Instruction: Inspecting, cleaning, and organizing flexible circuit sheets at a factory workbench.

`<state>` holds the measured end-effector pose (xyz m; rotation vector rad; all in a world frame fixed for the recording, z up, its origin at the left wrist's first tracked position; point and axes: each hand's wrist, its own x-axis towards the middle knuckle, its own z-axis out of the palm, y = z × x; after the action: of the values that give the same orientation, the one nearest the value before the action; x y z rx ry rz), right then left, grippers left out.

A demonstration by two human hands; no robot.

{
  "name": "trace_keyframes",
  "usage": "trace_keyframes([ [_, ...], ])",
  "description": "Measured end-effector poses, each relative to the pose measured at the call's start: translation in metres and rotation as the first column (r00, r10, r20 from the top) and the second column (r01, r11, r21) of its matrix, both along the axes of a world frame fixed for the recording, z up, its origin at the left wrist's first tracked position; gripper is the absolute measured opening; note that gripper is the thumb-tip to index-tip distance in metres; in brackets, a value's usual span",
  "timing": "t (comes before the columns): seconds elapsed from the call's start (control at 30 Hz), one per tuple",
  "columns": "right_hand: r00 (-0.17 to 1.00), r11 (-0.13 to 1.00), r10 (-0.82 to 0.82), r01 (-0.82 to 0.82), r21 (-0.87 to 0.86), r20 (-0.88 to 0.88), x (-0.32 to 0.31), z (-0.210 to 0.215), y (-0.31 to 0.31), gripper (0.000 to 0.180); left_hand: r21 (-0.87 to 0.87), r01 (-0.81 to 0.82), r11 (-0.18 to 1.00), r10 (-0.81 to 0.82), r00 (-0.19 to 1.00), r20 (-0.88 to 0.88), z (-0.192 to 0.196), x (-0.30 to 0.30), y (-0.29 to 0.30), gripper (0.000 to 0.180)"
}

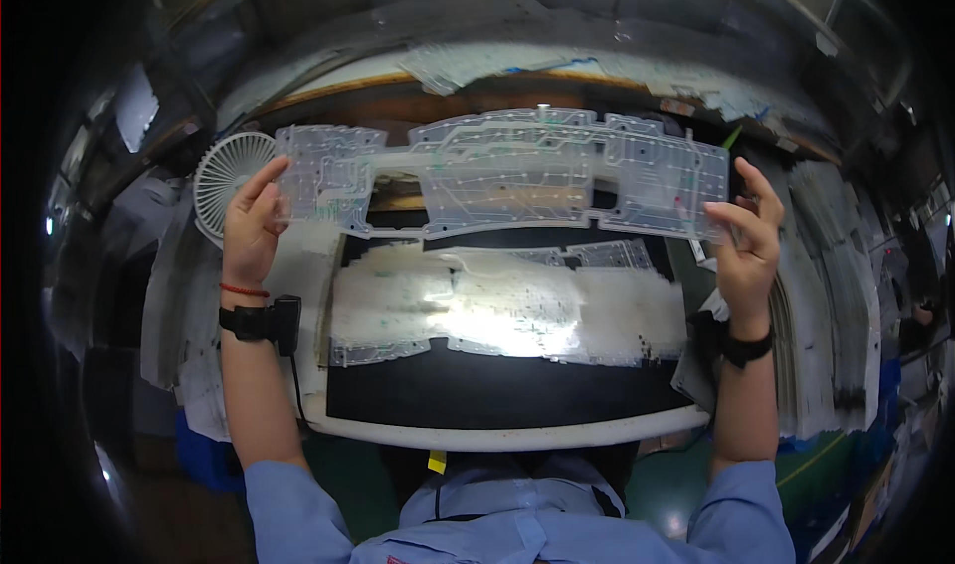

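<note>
A long clear keyboard membrane sheet [507, 176] with printed traces and cut-out openings is held up level in front of me. My left hand [255, 221] pinches its left end between thumb and fingers. At the right end, my right hand [748, 236] grips the edge, with one finger lying on its face and another raised. Below the raised sheet, a pile of similar membrane sheets [497, 300] rests on a black work surface [517, 395]. Bright glare hides part of the pile's middle.
A white round fan [235, 181] stands behind my left hand. Stacks of sheets stand at the right [821, 295] and the left [177, 315]. More clear sheets [438, 67] lie on a shelf at the back. The table's pale rim [517, 438] is close to my body.
</note>
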<state>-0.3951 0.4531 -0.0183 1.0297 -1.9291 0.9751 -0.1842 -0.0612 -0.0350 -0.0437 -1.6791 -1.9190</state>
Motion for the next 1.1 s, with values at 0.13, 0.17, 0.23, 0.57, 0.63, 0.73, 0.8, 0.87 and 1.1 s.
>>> trace_keyframes([
  [0.13,0.991,0.992,0.036,-0.020,-0.125,0.129,-0.004,0.031,-0.006,0.020,-0.233,-0.228,0.946,0.260,0.959,0.118,0.060,-0.008,0.031,0.040],
  [0.17,0.965,0.971,0.123,-0.069,-0.231,0.232,-0.010,0.039,-0.011,0.022,-0.224,-0.229,0.947,0.256,0.962,0.099,0.073,-0.013,0.030,0.039],
  [0.23,0.948,0.976,0.110,-0.047,-0.211,0.298,-0.027,0.060,-0.026,0.022,-0.197,-0.196,0.961,0.214,0.974,0.077,0.093,-0.027,0.013,0.037],
  [0.57,0.636,0.932,0.363,-0.255,-0.258,0.680,-0.083,0.116,-0.124,0.077,-0.101,-0.448,0.889,0.453,0.891,0.031,0.124,-0.087,-0.095,0.035],
  [0.63,0.580,0.918,0.390,-0.310,-0.250,0.715,-0.066,0.103,-0.120,0.073,-0.135,-0.472,0.871,0.484,0.873,0.067,0.122,-0.086,-0.099,0.036],
  [0.73,0.486,0.875,0.403,-0.452,-0.172,0.775,-0.041,0.076,-0.106,0.057,-0.115,-0.504,0.856,0.512,0.858,0.050,0.112,-0.080,-0.103,0.038],
  [0.8,0.401,0.870,0.353,-0.472,-0.140,0.845,-0.025,0.057,-0.097,0.051,-0.104,-0.551,0.828,0.556,0.831,0.020,0.105,-0.065,-0.113,0.040],
  [0.87,0.473,0.854,0.266,-0.520,0.022,0.840,-0.022,0.033,-0.079,0.051,-0.186,-0.564,0.805,0.580,0.814,0.043,0.096,-0.047,-0.115,0.035],
  [1.1,0.730,0.485,-0.165,-0.526,0.699,0.663,-0.009,-0.033,-0.008,0.118,-0.721,0.289,0.630,0.169,0.855,0.491,0.019,0.011,0.021,0.078],
])
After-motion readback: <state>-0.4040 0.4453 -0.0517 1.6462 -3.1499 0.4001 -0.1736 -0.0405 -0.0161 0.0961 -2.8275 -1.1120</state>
